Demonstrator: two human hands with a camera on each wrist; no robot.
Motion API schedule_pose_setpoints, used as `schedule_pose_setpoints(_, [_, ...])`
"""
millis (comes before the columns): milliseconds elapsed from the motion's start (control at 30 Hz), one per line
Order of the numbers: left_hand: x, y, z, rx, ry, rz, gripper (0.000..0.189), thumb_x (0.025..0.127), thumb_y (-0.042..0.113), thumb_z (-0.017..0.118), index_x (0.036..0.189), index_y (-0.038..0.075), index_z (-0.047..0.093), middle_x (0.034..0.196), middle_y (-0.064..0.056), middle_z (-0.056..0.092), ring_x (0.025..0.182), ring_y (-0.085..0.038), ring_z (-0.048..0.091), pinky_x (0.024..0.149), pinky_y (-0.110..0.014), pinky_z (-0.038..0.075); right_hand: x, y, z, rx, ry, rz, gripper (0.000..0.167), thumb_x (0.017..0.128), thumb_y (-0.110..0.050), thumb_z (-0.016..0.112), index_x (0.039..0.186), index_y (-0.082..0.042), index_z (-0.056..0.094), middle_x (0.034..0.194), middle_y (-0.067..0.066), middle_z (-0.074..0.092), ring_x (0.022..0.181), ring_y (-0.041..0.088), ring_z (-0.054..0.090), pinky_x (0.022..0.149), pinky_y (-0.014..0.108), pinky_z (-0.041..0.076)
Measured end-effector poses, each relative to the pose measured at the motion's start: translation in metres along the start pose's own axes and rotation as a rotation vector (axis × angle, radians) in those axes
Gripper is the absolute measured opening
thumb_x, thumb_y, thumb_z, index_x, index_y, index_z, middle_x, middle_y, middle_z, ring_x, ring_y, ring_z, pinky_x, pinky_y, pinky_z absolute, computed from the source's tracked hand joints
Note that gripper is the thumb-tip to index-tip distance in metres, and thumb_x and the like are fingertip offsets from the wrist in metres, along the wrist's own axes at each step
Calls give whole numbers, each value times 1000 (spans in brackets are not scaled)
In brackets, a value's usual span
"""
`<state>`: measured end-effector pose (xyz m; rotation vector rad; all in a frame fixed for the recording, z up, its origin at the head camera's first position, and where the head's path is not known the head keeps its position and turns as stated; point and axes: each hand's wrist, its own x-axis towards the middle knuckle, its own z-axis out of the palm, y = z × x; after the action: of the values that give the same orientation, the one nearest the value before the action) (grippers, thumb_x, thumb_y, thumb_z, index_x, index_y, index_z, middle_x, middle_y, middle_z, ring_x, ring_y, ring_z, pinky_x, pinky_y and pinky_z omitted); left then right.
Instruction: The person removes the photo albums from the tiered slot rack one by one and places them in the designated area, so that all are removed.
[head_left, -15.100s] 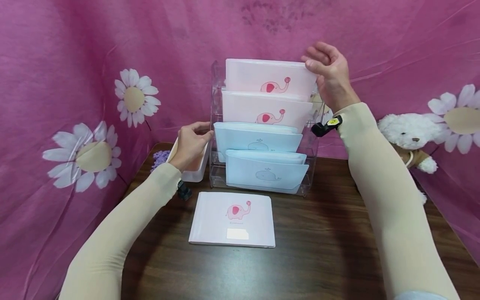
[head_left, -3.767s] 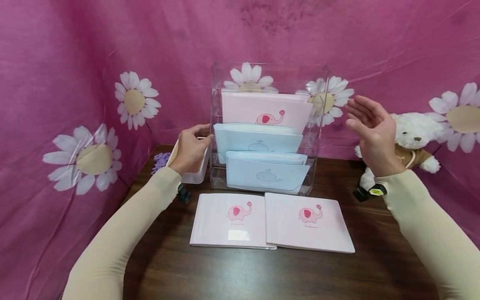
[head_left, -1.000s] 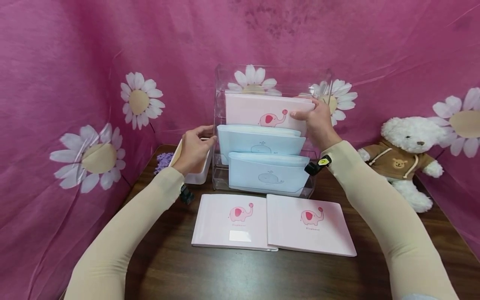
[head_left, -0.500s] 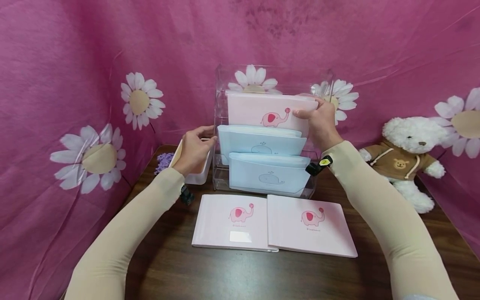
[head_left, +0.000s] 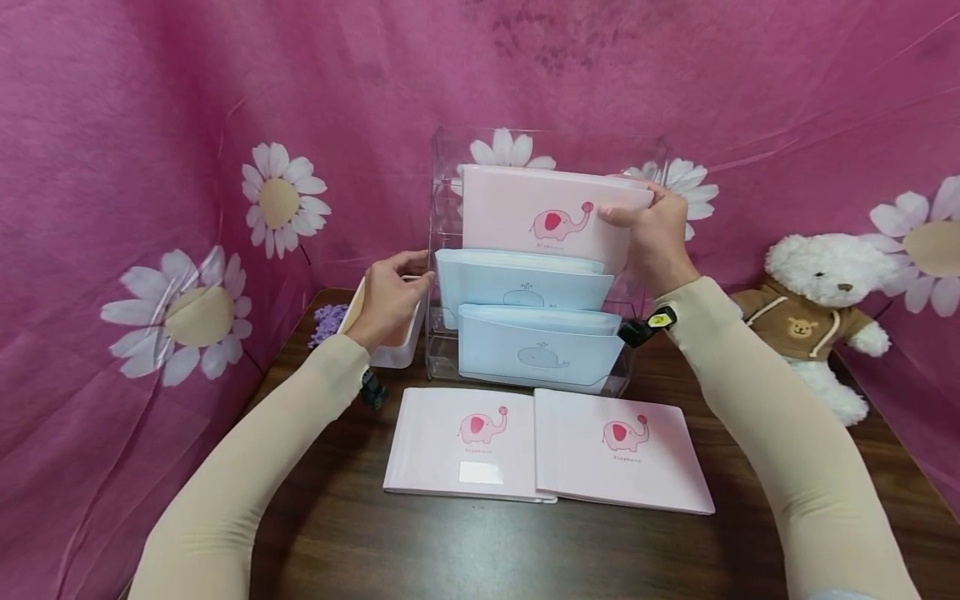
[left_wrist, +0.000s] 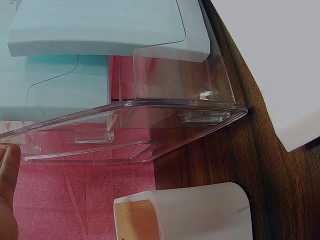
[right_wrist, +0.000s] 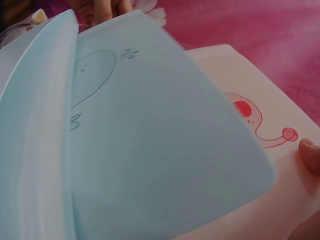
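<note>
A clear acrylic tiered rack (head_left: 442,360) stands on the wooden table. At its left side my left hand (head_left: 386,300) holds the side panel between thumb and fingers. My right hand (head_left: 660,237) grips a pink booklet (head_left: 517,208) with an elephant on the cover by its right edge, thumb in front. Its lower edge is hidden behind the upper blue booklet (head_left: 480,282). Another blue booklet (head_left: 495,354), also with a whale, sits in the lowest tier. On the table lie two pink elephant booklets, the left one (head_left: 427,442) slightly overlapped by the right one (head_left: 577,467).
A white bin (head_left: 399,357) stands left of the rack, beside purple flowers (head_left: 327,323). A white teddy bear (head_left: 802,325) in a brown hoodie sits at the right. A pink flowered cloth (head_left: 360,100) hangs behind and around the table.
Since half a second ago my right hand has lifted the pink booklet upward and slightly right. Earlier, another pink booklet went from the top tier to the table. The left hand stays put.
</note>
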<state>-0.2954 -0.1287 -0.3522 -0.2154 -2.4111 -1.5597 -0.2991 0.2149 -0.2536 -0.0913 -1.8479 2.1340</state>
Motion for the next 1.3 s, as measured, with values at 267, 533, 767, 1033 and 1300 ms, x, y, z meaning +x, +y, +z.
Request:
schedule_pose_setpoints(267, [-1,1,0,-2,-4,5,40,91,14,73,131,10,69,115,-11,75,105,-21,71,91,-38,61,-3,-11,-5,28,26,-11,43,78,2,83,118,-12,75,108,2,72,103,20,67,92,40,61])
schedule_pose_setpoints(533, [-2,-1,-1,-9,-10,2,41,92,14,73,132,11,68,116,-11,75,106,-21,71,92,-37,61,-4,-30,-13,250,45,-106,46,69,16,83,110,-3,76,99,7,76,93,21,70,73,30,61])
schedule_pose_setpoints(767, [0,-1,-2,-10,-6,1,41,92,17,73,132,13,68,117,-10,75,105,-22,71,90,-36,61,-6,-49,-28,447,50,-185,46,64,26,79,106,8,73,93,15,76,87,26,71,70,33,61])
schedule_pose_setpoints(1033, [2,-2,-4,-11,-22,-13,42,93,17,73,135,14,67,119,-8,74,108,-21,69,94,-37,60,-11,-60,-55,586,96,-252,48,60,36,71,102,14,71,88,20,76,80,30,74,66,35,61])
schedule_pose_setpoints(1300, [1,-1,-5,-20,-19,-10,42,93,14,72,134,12,67,118,-10,74,108,-21,70,94,-38,60,-19,-65,-81,605,110,-295,49,60,38,68,104,17,70,90,24,77,79,32,75,68,37,63])
